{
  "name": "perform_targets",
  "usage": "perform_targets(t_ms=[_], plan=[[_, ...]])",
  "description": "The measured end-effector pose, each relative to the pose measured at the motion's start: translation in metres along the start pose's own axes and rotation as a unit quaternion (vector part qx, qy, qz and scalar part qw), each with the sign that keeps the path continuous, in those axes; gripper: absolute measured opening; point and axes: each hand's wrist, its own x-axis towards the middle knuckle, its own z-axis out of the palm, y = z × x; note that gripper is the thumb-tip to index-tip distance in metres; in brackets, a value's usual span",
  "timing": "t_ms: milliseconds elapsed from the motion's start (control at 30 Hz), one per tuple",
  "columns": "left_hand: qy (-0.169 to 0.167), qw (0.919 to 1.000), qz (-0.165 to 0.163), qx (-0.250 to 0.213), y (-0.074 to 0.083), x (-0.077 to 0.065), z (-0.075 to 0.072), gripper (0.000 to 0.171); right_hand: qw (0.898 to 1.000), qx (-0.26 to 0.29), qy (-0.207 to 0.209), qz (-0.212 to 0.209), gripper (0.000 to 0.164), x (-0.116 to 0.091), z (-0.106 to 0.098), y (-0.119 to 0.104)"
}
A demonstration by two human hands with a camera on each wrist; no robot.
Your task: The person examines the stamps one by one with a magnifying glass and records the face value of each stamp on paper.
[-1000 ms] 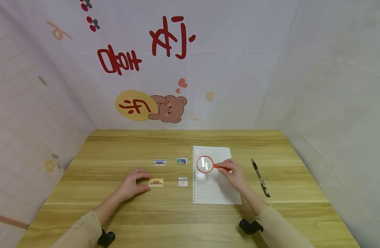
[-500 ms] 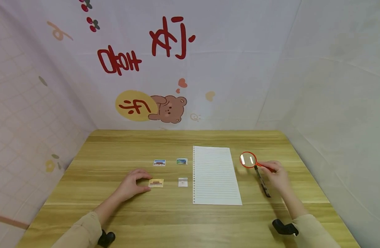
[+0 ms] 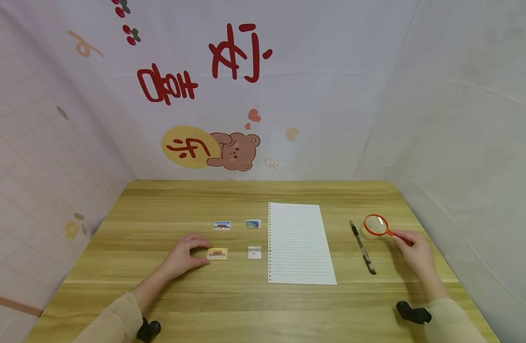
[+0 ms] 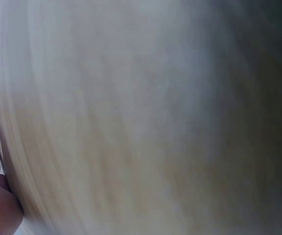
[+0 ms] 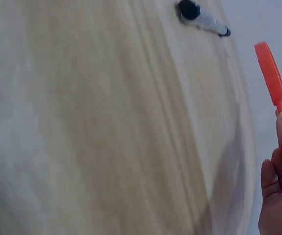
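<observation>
In the head view, my right hand (image 3: 413,247) pinches the handle of a red magnifying glass (image 3: 388,232) between thumb and fingers, off to the right of a black pen (image 3: 363,247). The same magnifying glass (image 5: 270,73) shows edge-on in the right wrist view, held over the table. My left hand (image 3: 183,255) rests on the table, thumb and forefinger curved round the left end of a yellow stamp (image 3: 217,253). Beyond it lies a blue-and-red stamp (image 3: 222,226); to the right are a green-and-blue stamp (image 3: 253,223) and a pale stamp (image 3: 254,252).
A lined, hole-punched sheet of paper (image 3: 301,243) lies between the stamps and the pen. The wooden table (image 3: 228,305) meets a printed cloth backdrop (image 3: 323,95) at its far edge, with cloth on both sides.
My right hand has carried the magnifying glass rightward from over the paper, past the pen, to the table's right side. The left hand and the stamps have stayed put.
</observation>
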Motion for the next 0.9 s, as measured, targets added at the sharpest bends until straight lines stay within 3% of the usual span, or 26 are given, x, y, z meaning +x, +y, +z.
perform_targets(t_ms=[200,367,500,900], plan=[[0.002,1.0000,0.001,0.002,-0.001,0.000,0.000,0.039,1.000,-0.001,0.000,0.014,0.025,-0.002,-0.006,0.016],[0.002,1.0000,-0.001,0.002,-0.001,0.000,0.000,0.039,0.998,0.023,-0.018,0.054,0.033,-0.006,-0.015,0.024],[0.002,1.0000,-0.003,0.002,0.000,0.000,0.000,0.039,0.997,0.011,-0.023,0.074,0.037,-0.008,-0.020,0.028],[0.000,1.0000,-0.009,0.001,0.000,0.001,0.001,0.039,0.997,-0.030,-0.024,0.071,0.033,-0.010,-0.022,0.038]])
